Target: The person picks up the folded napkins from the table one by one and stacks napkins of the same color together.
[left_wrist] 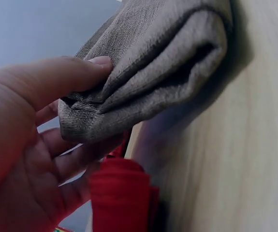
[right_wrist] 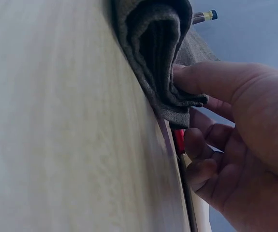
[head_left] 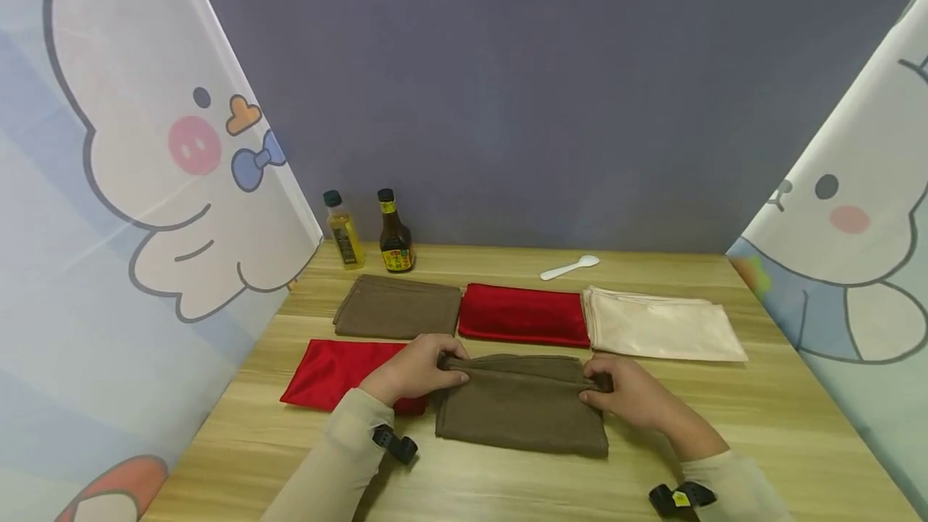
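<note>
Mid-fold, the left hand (head_left: pixel 413 373) and right hand (head_left: pixel 627 393) each pinch a far corner of the brown cloth (head_left: pixel 522 417); next probably calls for drawing that edge evenly toward its near edge.

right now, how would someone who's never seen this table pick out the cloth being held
On the wooden table, look at the near edge, in front of the back row of three folded cloths. The brown cloth lies there, its far corners pinched by the left hand and right hand; the other brown cloth lies untouched by the bottles.

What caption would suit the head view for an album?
Left hand and right hand pinch the far corners of a folded brown cloth on a light wooden table.
</note>
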`<state>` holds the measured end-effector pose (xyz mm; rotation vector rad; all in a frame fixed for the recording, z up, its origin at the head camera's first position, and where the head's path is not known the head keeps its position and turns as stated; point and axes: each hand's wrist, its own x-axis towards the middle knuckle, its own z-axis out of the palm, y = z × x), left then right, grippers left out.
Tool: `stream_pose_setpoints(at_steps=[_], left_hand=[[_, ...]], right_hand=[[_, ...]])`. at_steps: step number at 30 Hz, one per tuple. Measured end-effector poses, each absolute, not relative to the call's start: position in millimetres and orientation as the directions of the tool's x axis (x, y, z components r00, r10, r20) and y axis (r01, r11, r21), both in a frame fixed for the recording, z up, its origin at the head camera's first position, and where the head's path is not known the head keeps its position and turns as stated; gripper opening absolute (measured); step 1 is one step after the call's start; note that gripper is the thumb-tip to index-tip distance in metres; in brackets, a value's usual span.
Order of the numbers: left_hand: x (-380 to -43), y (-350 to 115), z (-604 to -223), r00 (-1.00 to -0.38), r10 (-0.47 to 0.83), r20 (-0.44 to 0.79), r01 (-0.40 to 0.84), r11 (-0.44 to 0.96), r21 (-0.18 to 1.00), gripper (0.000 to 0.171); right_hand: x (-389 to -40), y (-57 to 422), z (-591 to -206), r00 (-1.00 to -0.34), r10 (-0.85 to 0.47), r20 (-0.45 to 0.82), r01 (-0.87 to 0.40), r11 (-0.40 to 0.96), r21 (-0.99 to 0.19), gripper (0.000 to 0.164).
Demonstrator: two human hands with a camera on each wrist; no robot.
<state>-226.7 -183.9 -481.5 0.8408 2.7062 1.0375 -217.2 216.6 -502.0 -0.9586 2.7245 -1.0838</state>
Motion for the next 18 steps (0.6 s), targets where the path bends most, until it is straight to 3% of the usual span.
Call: stream_pose_setpoints(at_steps=[7,18], left_hand=[[-229,-189,-484,-0.835,0.547,0.052,0.397,0.535,0.746,0.017],[-228,-197,-488,-0.841,0.536,0.073,0.343,0.425,0.837,0.019]], right_hand=[[-218,217,-504,-0.815,-0.545,0.196,-0.537,0.586,-0.607,0.016],[-218,214,-496,-0.8,-0.572,0.183,-0.531,0.533,-0.659,0.013]])
